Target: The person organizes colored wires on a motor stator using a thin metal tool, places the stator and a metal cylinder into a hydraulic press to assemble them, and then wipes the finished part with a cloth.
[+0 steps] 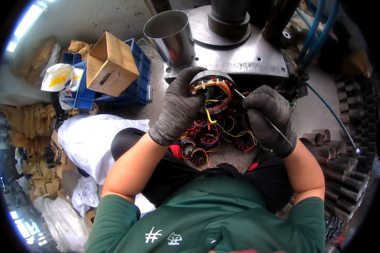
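My left hand (pixel 179 107), in a dark grey glove, grips a round motor stator (pixel 213 90) with copper windings and red, orange and yellow wires, held up in front of me. Wearing the same kind of glove, my right hand (pixel 269 118) holds a thin metal rod tool (pixel 278 130) whose tip touches the stator's right edge. Below the hands, several more wound stators (pixel 207 141) with coloured wires lie on the metal bench.
A press machine's grey base (pixel 249 55) stands behind, with a shiny steel cylinder (pixel 171 36) on its left. Dark metal tubes (pixel 346 177) are stacked at right. A cardboard box (pixel 109 63) rests on blue crates (pixel 135 88) at left, beside white bags (pixel 90 139).
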Motion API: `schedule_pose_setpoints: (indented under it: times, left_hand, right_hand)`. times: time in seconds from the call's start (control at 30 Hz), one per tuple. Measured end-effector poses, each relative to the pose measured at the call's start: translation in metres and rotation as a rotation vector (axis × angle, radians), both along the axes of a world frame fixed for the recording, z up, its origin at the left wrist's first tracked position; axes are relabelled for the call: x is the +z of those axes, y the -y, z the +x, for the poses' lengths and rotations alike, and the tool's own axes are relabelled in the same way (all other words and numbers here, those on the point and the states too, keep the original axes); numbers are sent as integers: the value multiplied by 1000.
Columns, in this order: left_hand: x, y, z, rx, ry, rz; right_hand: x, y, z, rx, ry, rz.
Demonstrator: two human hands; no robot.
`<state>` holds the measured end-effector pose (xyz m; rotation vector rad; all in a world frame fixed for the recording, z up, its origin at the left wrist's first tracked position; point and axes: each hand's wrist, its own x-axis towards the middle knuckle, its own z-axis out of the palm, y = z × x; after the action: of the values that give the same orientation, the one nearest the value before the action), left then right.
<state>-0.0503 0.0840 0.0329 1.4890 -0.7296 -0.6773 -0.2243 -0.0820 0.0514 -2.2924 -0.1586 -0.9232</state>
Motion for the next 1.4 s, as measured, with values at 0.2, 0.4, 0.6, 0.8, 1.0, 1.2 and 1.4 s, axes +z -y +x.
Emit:
schedule_pose_setpoints:
  times: [0.2, 0.4, 0.6, 0.8, 1.0, 1.2, 1.4]
  left_hand:
    - [0, -1, 3, 13, 229, 27]
    - [8, 2, 0, 24, 183, 60]
    - [3, -1, 9, -17, -89, 46]
    - [-2, -2, 10, -19, -170, 36]
    - [2, -1, 8, -11, -110, 37]
    - [1, -1, 5, 25, -212, -66]
    - [-7, -1, 6, 88, -286, -117]
  right_hand:
    - [7, 4, -11, 183, -159, 874]
    - [14, 6, -15, 143, -229, 952]
    - [10, 7, -9, 74, -224, 618]
    - [5, 7, -15, 91, -222, 773]
    - [-9, 4, -1, -131, -152, 625]
    - [-20, 5, 7, -116, -506, 711]
    - [-12, -24, 14, 99, -470, 1115]
